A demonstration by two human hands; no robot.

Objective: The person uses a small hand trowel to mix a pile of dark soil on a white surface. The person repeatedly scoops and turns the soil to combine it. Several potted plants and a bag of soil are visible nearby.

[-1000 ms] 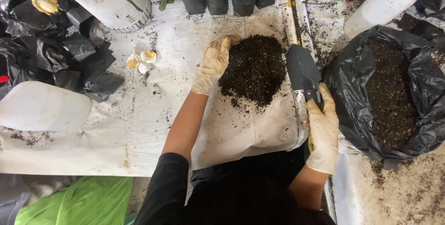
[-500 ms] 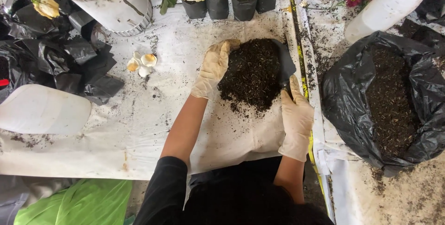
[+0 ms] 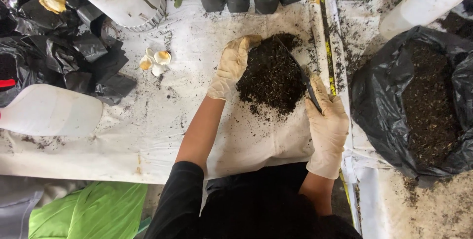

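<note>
Centrally, a soil pile (image 3: pixel 272 76) lies on the white sheet (image 3: pixel 162 135). Left hand (image 3: pixel 230 66), gloved, rests open and cupped against the pile's left edge, holding nothing. Right hand (image 3: pixel 327 123), gloved, is closed around a trowel (image 3: pixel 300 74), blade pressed against the pile's right side. A black soil bag (image 3: pixel 419 101) sits nearby.

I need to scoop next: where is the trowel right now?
In the head view, the trowel is in the right hand, blade pressed against the right edge of the soil pile.
</note>
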